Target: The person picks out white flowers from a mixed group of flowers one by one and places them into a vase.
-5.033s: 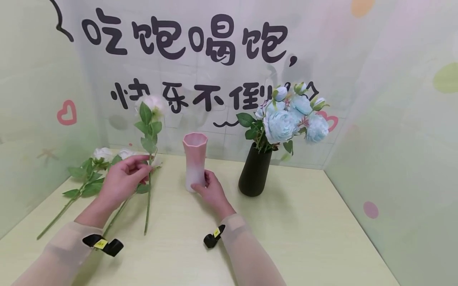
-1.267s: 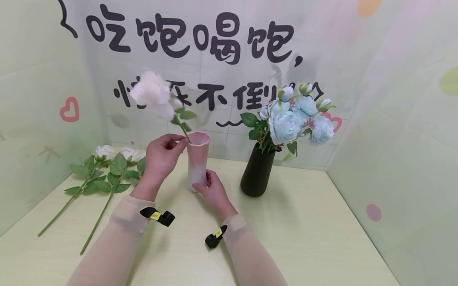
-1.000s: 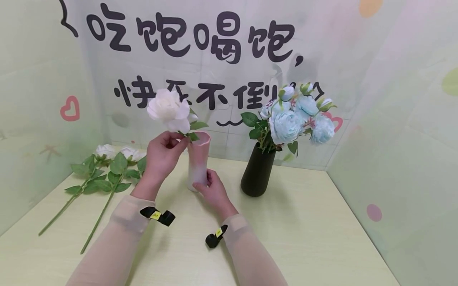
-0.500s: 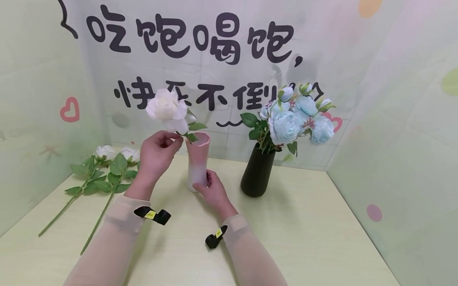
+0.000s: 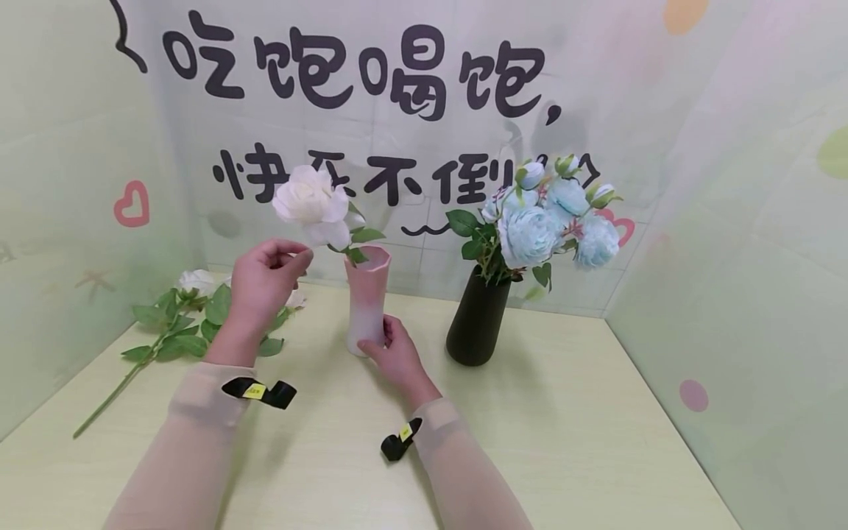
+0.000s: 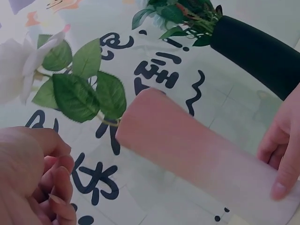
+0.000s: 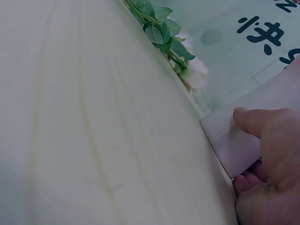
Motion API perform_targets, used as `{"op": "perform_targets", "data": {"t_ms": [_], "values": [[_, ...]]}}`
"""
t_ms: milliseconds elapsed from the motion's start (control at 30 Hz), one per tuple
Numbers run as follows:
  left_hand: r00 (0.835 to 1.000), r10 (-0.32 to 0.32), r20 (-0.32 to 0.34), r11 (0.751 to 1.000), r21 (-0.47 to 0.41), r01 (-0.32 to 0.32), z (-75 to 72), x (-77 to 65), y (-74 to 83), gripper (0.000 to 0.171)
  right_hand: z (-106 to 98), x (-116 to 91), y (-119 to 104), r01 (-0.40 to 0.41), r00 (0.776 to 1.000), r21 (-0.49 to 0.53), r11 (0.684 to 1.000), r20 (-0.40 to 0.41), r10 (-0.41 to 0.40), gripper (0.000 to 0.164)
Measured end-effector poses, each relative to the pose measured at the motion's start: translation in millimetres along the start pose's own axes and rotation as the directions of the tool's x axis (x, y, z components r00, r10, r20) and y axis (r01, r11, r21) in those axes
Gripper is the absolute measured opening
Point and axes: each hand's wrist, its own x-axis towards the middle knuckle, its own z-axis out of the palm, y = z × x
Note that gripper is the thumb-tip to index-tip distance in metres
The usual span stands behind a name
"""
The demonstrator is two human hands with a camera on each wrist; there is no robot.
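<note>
A white rose (image 5: 311, 202) stands with its stem in the mouth of a pink-to-white vase (image 5: 366, 302), its bloom leaning left over the rim. My left hand (image 5: 261, 283) is just left of the rose, fingers loosely bent and holding nothing. In the left wrist view a gap shows between this hand (image 6: 35, 173) and the rose's leaves (image 6: 77, 93). Low on the vase, my right hand (image 5: 397, 361) grips the wall, thumb in front and fingers behind. The right wrist view shows that thumb (image 7: 253, 121) pressed to the white base.
More white roses lie on the table at the left, one bloom (image 5: 196, 281) near the back wall, others partly hidden by my left arm. To the right stands a black vase (image 5: 477, 320) with pale blue flowers (image 5: 530, 234). Printed walls close in the back and sides.
My left hand has brought a white rose over from the left, lowered its stem into the vase, let go and drawn back left. My right hand has kept hold of the vase.
</note>
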Motion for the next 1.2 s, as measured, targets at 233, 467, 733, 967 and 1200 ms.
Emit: {"op": "perform_targets", "data": {"t_ms": [233,467,733,967,1200], "values": [[0.996,-0.078,0.049,0.997,0.010,0.077,-13.0,2.4,-11.0,0.024,0.1,0.4,1.1,-0.001,1.000,-0.004,1.000,0.003,0.001,0.063],[0.994,-0.099,0.054,0.995,0.029,0.098,-18.0,4.0,-19.4,0.025,-0.4,1.8,1.9,-0.010,1.000,0.009,1.000,0.008,0.010,0.065],[0.981,-0.175,0.080,0.979,0.119,0.165,-22.4,5.4,-40.6,0.029,-0.6,2.4,3.7,-0.007,1.000,0.013,1.000,0.007,0.007,0.066],[0.948,-0.296,0.116,0.933,0.248,0.261,-26.1,4.1,-65.8,0.036,-0.6,2.6,4.0,-0.017,1.000,0.024,1.000,0.010,0.017,0.066],[0.934,-0.332,0.130,0.892,0.365,0.266,-27.9,-1.4,-83.7,0.037,-0.3,2.5,2.7,-0.016,1.000,0.021,1.000,0.007,0.016,0.066]]}}
